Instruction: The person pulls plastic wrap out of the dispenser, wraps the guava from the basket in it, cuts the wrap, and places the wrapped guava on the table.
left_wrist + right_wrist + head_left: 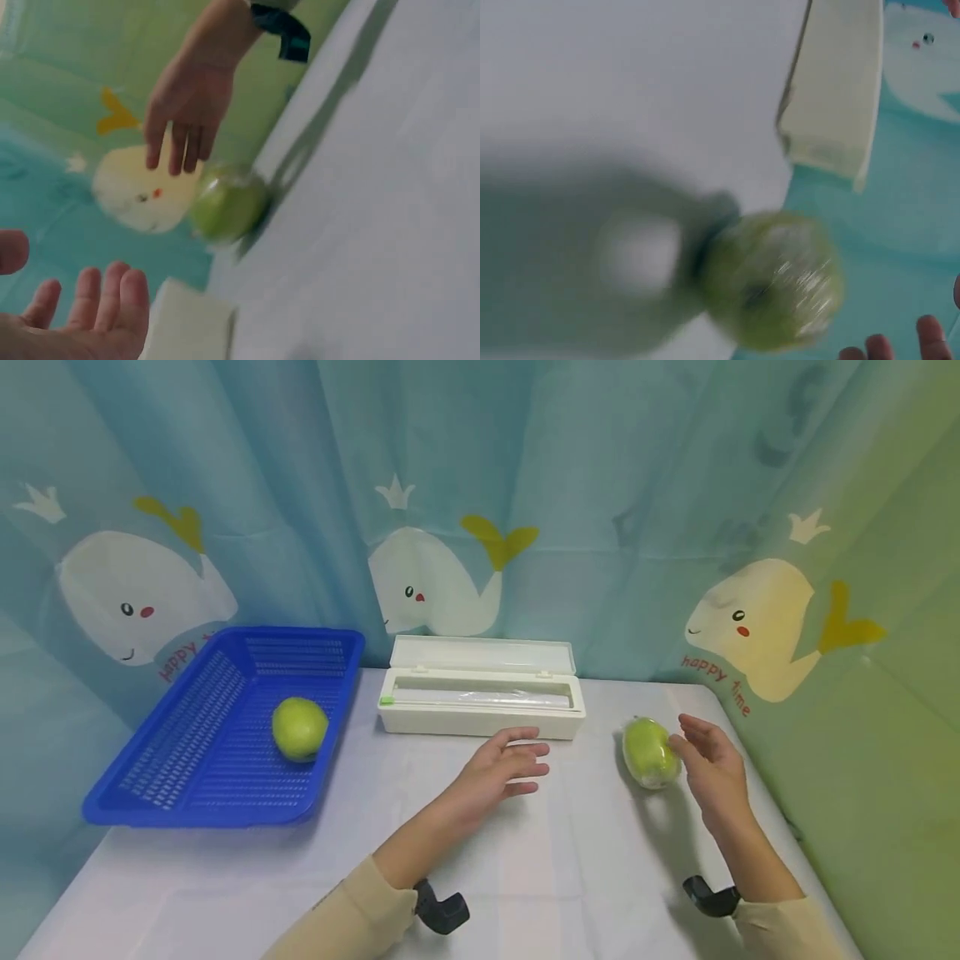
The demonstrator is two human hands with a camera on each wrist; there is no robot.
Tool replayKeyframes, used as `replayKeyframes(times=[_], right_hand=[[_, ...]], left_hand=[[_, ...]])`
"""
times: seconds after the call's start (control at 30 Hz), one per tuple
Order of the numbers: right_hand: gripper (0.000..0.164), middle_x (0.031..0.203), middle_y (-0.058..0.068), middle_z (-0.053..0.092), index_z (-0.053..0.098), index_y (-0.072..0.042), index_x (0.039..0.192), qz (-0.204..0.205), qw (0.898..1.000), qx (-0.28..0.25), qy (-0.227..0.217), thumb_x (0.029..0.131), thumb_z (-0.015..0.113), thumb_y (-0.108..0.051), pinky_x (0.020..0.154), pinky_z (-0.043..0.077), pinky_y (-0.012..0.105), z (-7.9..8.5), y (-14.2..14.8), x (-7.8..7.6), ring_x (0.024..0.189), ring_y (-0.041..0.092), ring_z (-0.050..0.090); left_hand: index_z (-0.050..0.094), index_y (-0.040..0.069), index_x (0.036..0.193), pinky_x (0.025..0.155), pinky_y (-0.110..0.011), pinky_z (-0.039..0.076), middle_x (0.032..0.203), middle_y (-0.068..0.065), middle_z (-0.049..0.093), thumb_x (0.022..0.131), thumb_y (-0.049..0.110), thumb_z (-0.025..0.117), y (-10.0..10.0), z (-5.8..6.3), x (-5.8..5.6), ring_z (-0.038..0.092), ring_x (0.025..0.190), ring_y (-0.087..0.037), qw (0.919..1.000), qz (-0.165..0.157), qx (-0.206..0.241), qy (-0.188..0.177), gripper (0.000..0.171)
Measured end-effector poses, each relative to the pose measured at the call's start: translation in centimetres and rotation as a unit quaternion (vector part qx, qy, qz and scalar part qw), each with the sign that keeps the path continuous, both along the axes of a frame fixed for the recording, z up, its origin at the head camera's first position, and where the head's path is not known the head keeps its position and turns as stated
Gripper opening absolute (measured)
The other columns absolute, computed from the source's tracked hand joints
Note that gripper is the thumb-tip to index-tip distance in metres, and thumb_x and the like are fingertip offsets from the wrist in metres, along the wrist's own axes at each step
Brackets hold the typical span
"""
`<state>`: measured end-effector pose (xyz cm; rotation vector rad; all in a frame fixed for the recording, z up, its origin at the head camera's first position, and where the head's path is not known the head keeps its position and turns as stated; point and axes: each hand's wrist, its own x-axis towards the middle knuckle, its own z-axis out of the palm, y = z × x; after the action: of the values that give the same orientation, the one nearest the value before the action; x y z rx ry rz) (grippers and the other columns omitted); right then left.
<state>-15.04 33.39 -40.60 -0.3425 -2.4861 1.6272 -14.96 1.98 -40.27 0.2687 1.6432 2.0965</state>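
A green apple (649, 753) wrapped in shiny clear film lies on the white table's right side. Right beside it is my right hand (714, 770), fingers loosely bent and holding nothing; in the right wrist view the wrapped apple (774, 281) shows large, with only fingertips at the lower right edge. My left hand (491, 777) hovers over the middle of the table, fingers spread and nothing in them. Just behind it stands a white cling film box (480, 722), its lid raised and a roll of film (480, 697) inside.
To the left, a blue plastic basket (198, 817) holds an unwrapped green apple (299, 729). A blue-green curtain (600, 468) with printed whales hangs behind the table and along its right side.
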Motion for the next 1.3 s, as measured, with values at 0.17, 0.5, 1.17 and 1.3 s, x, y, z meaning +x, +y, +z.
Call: replayKeyframes(times=[0.17, 0.5, 1.17, 1.3], right_hand=[[0.042, 0.139, 0.010, 0.056, 0.054, -0.005, 0.137, 0.040, 0.996, 0.046, 0.067, 0.101, 0.060, -0.025, 0.091, 0.042, 0.005, 0.4, -2.9, -0.3, 0.128, 0.018, 0.053], [0.033, 0.130, 0.014, 0.064, 0.064, -0.007, 0.128, 0.241, 0.948, 0.185, 0.096, 0.098, 0.064, -0.020, 0.093, 0.054, 0.049, -0.9, -8.3, -4.7, 0.119, 0.034, 0.061], [0.026, 0.093, 0.009, 0.065, 0.075, -0.010, 0.112, 0.261, 0.885, 0.379, 0.072, 0.096, 0.059, -0.022, 0.076, 0.049, 0.042, -0.8, -14.4, -13.9, 0.084, 0.025, 0.058], [0.020, 0.091, 0.007, 0.062, 0.077, -0.012, 0.101, 0.258, 0.889, 0.368, 0.087, 0.094, 0.063, -0.024, 0.073, 0.047, 0.040, -1.0, -14.3, -14.0, 0.083, 0.024, 0.055]], left_hand=[[0.045, 0.011, 0.143, 0.099, -0.040, 0.052, 0.137, -0.012, 0.058, 0.101, 0.016, 0.056, -4.8, 0.6, 0.4, 0.058, 0.125, -0.033, 0.9958, 0.033, -0.073, 0.045, 0.043], [0.059, 0.008, 0.130, 0.094, -0.044, 0.053, 0.122, -0.011, 0.066, 0.097, 0.013, 0.062, -9.6, -0.5, -3.4, 0.064, 0.112, -0.029, 0.8770, 0.159, -0.353, 0.284, 0.033], [0.076, 0.016, 0.104, 0.076, -0.038, 0.054, 0.093, -0.001, 0.069, 0.097, 0.027, 0.066, -8.6, -0.6, -11.1, 0.063, 0.087, -0.019, 0.7282, 0.092, -0.579, 0.355, 0.017], [0.072, 0.015, 0.100, 0.069, -0.036, 0.051, 0.086, 0.000, 0.065, 0.099, 0.026, 0.063, -8.6, -0.6, -11.4, 0.059, 0.078, -0.017, 0.7294, 0.087, -0.572, 0.365, 0.015]])
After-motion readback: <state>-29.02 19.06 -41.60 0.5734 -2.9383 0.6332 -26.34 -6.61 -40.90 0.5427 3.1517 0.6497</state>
